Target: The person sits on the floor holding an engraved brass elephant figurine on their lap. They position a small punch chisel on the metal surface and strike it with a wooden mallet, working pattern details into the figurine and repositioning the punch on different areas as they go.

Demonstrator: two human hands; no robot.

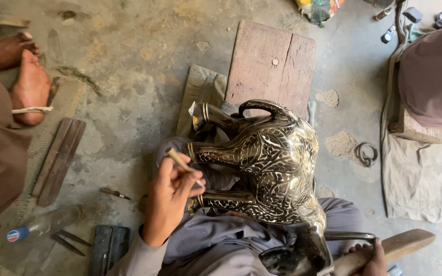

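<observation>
A shiny black and silver engraved metal elephant figure (274,163) lies across my lap, its legs pointing left and its curled trunk at the top. My left hand (167,202) grips a thin wooden-handled engraving tool (182,164), its tip resting against a leg of the figure. At the bottom right edge, my right hand (372,258) is closed around a wooden mallet handle (390,246). Only part of that hand shows.
A worn wooden board (272,64) lies on the concrete floor beyond the figure. Another person's bare feet (24,76) are at far left, and a second person sits at the right (433,76). Wooden strips (57,158), small tools (113,192), a plastic bottle (42,225) and a cloth (420,174) lie around.
</observation>
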